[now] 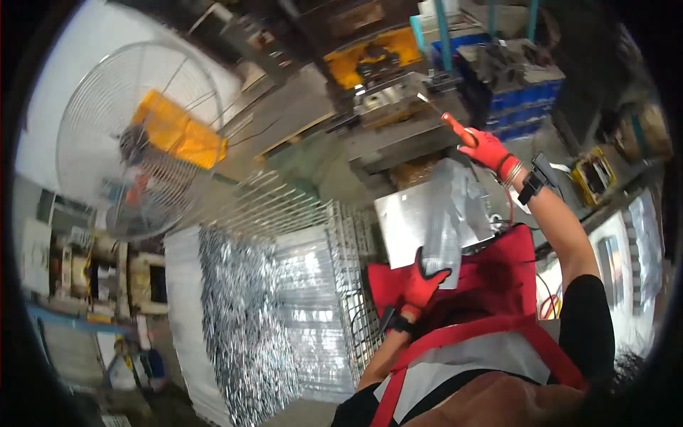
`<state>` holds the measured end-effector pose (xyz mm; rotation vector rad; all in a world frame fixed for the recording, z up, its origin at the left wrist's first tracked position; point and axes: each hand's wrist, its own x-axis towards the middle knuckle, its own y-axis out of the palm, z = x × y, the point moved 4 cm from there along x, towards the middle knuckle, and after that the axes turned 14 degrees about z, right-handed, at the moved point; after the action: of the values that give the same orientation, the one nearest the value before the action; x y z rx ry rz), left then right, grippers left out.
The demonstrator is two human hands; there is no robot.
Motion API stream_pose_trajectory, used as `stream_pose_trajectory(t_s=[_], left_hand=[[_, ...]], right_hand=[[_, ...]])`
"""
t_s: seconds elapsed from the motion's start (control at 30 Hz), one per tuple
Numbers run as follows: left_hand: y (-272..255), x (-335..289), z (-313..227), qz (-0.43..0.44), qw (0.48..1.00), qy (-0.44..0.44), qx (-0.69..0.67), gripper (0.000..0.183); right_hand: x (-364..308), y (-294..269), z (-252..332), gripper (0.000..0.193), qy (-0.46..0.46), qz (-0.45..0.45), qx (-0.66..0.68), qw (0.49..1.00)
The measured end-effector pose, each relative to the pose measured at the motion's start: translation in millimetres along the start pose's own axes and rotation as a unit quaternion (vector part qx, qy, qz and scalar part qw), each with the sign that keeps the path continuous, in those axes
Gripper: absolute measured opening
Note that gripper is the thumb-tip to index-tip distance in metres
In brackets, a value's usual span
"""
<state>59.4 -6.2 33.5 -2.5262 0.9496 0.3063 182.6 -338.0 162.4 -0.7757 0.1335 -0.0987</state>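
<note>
R hand [491,153], red-gloved, is closed round a red-handled tool [459,128], its thin metal tip aimed fwd-left, toward the machine bench [402,139]. L hand [425,283], also gloved, is clamped on the near end of a long, see-through-looking strip [442,231]; could be clear plastic or bright metal, glare makes it hard to say. Strip runs away from the body over a flat silver sheet [400,222], prob. so the sheet takes its weight while one hand steadies the end. R arm reaches out, elbow slightly bent, likely to keep the tip clear of the work; L forearm is tucked low by the red apron [501,274]. Further L: wire cage [348,267] w/ shiny pieces [242,306], then a big fan [133,144]. Fwd-right: blue crates [523,107].
</note>
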Motion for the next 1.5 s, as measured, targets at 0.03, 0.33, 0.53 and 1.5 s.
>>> stream_pose_trajectory(t_s=[0.03, 0.33, 0.53, 1.5], left_hand=[[-6.9, 0.0, -8.6, -0.011, 1.0, 0.003, -0.014, 0.103], [-28.3, 37.1, -64.8, -0.026, 0.925, -0.04, 0.377, 0.111], [-27.5, 57.3, -106.8, -0.091, 0.91, -0.005, 0.405, 0.109], [11.3, 36.1, -48.0, -0.018, 0.932, -0.032, 0.361, 0.118]], right_hand=[[1.3, -12.5, -33.1, 0.056, 0.024, -0.045, 0.031, 0.998], [70.4, -156.8, -266.4, 0.051, 0.143, -0.258, 0.222, 0.929], [177.5, -212.9, -338.7, 0.053, 0.083, -0.343, 0.21, 0.912], [-469.4, 9.8, -358.7, 0.028, 0.278, -0.472, 0.285, 0.787]])
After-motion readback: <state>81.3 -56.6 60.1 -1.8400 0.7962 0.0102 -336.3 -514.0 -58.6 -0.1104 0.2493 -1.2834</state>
